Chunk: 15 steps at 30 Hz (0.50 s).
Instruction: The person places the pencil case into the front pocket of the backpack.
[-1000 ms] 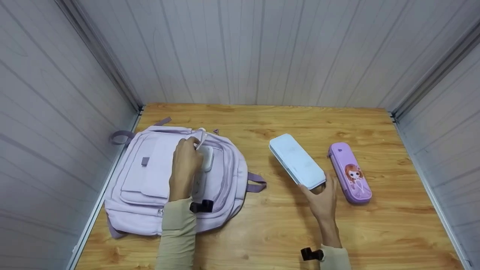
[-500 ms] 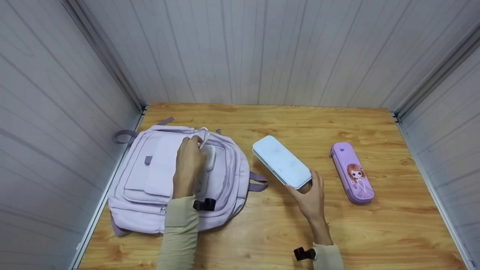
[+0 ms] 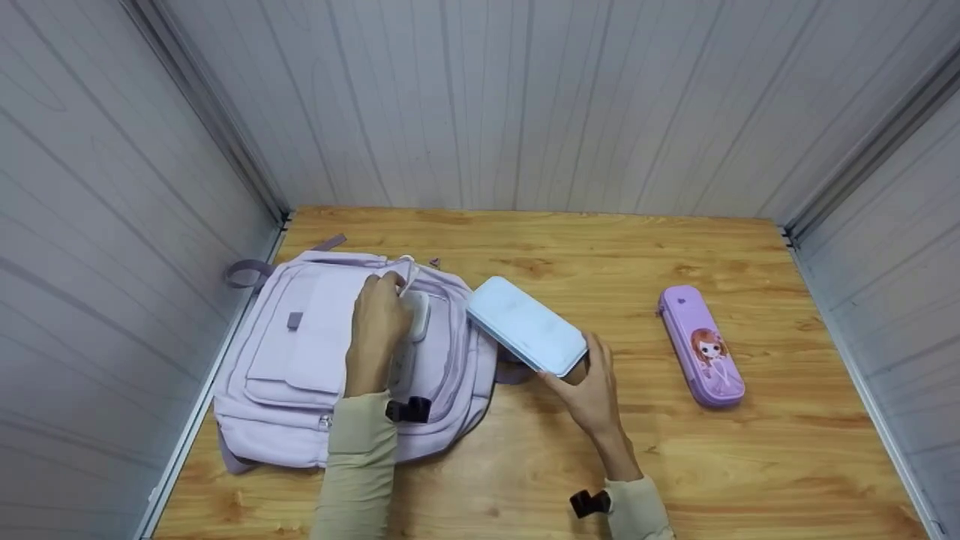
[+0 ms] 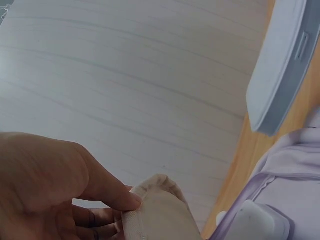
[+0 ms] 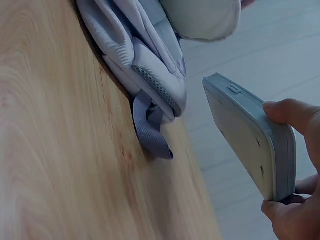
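Both hands at work over a lilac fabric backpack (image 3: 300, 360) on a wooden table (image 3: 750, 465).

The right hand (image 3: 589, 390) grasps the near end of a pale blue, rounded rectangular hard case (image 3: 525, 336), fingers and thumb curled round its edges, and holds it tilted above the table with its far end just over the backpack's right side. The left hand (image 3: 375, 330) rests on top of the backpack, fingers pinching a fold of fabric at its opening beside a white plastic piece (image 3: 418, 315). A purple oblong pencil case with a cartoon girl (image 3: 701, 346) lies flat, well apart to the right.
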Motion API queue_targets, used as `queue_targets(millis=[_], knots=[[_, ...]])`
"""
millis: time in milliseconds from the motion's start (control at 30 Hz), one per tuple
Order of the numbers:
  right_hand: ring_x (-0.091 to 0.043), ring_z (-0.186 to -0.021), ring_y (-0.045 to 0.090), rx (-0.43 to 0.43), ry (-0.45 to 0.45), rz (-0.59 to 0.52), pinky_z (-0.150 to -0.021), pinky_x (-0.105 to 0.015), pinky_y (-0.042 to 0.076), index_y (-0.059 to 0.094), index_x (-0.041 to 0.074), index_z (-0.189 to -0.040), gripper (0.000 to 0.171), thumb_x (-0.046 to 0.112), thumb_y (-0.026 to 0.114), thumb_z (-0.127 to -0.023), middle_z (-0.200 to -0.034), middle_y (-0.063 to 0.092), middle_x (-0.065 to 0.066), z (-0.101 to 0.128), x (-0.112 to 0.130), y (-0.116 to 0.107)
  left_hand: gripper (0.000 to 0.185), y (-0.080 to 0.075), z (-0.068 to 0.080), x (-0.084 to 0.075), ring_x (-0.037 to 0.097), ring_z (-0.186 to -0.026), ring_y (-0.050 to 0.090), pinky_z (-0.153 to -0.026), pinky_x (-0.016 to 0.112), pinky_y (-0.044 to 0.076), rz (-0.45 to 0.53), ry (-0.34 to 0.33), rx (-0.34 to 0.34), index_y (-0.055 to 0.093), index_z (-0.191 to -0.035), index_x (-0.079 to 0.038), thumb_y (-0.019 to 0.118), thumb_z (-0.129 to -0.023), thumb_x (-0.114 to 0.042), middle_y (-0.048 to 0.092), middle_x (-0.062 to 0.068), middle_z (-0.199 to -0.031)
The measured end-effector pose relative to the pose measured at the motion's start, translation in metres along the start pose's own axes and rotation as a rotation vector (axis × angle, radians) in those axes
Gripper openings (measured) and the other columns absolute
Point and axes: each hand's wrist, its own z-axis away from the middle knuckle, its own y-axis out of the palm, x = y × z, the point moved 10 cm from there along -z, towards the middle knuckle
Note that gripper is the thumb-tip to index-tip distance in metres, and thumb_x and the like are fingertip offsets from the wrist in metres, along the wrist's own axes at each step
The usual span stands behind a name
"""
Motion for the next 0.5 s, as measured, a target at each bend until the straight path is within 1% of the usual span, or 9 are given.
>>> queue_targets(millis=[100,300,500], knots=[[-0.031,-0.133,0.036,0.032,-0.024,-0.009,-0.111,-0.045,0.029,0.036,0.002,-0.144,0.096,0.031,0.086,-0.067,-0.143,0.036,-0.018,-0.001,0.008,0.012,0.036,0.000,-0.001,0.001,0.040,-0.097,0.059,-0.087,0.049,0.045,-0.001,-0.004,-0.005,0.061,-0.114,0.004,0.052,-0.080,0.003,0.058,0.024,-0.104],[-0.031,-0.132,0.039,0.093,-0.085,-0.003,-0.109,-0.047,0.032,0.037,0.006,-0.144,0.096,0.034,0.086,-0.067,-0.143,0.038,-0.017,-0.003,0.027,0.036,0.035,-0.001,-0.001,0.002,0.040,-0.096,0.059,-0.087,0.049,0.045,0.014,-0.012,-0.013,0.062,-0.114,0.004,0.053,-0.081,0.002,0.058,0.024,-0.103],[-0.032,-0.132,0.039,0.134,-0.138,0.021,-0.109,-0.048,0.032,0.037,0.004,-0.144,0.095,0.031,0.085,-0.067,-0.144,0.037,-0.020,-0.002,0.038,0.056,0.032,-0.001,-0.002,0.001,0.039,-0.095,0.059,-0.086,0.049,0.045,0.020,-0.008,-0.016,0.062,-0.113,0.004,0.054,-0.083,-0.002,0.059,0.023,-0.102]])
